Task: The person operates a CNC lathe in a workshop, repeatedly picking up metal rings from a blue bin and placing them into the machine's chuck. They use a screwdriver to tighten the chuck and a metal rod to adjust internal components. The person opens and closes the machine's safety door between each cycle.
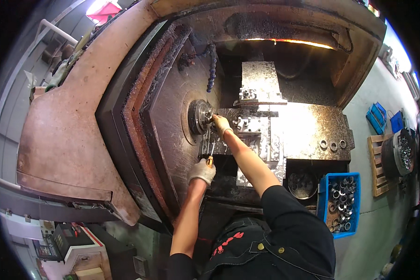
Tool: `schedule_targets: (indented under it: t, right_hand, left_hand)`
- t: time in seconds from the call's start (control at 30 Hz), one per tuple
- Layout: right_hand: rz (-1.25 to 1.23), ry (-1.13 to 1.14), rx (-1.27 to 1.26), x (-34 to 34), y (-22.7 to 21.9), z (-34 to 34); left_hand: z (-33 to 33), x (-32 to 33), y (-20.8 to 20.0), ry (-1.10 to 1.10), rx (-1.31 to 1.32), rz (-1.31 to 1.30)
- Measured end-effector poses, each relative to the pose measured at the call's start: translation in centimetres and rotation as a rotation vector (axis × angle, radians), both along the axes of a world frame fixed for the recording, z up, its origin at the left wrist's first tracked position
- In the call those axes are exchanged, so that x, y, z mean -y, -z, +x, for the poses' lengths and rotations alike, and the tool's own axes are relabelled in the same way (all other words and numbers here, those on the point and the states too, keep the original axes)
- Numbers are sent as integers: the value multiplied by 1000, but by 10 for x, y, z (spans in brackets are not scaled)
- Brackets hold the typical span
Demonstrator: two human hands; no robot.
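Note:
My left hand (202, 171), in a pale work glove, is closed round the orange handle of a screwdriver (210, 161). Its thin shaft points up and away, below the lathe chuck (197, 116). My right hand (221, 124), also gloved, reaches to the chuck's face with its fingers closed on a small shiny metal part (209, 115). The fingers cover much of that part, so its full shape is hidden. Just right of this hand sits a tool holder block (249, 124) on the lathe's slide.
Several metal rings (333, 146) lie on the flat metal cover at the right. A blue crate (358, 205) full of rings stands nearer me, beside a round pan (302, 185). A segmented blue coolant hose (212, 70) hangs above the chuck. A second tool block (248, 94) stands farther back.

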State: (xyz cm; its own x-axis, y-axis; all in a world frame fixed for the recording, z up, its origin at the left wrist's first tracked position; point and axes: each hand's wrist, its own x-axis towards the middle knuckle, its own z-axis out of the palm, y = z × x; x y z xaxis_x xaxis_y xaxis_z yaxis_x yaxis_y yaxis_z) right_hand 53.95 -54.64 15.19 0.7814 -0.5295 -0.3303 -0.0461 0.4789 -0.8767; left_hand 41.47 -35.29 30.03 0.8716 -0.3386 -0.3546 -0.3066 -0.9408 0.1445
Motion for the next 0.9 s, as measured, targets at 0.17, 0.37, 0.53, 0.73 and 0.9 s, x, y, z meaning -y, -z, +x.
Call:
schedule_targets:
  t: [0.17,0.37,0.53,0.73,0.9]
  right_hand:
    - [368,-114,82,-4,-8,-2]
    - [165,-184,90,-3,-18,-14]
    - [251,-81,94,-10,-30,-24]
    - [354,-123,212,12,-16,-19]
    - [278,-62,135,-6,-16,-18]
  left_hand:
    - [5,-17,18,2,-94,-149]
    - [40,-35,61,-66,9,-364]
    - [34,-32,54,-50,33,-345]
    - [26,-30,55,42,62,-323]
    - [18,-43,45,2,22,-283]
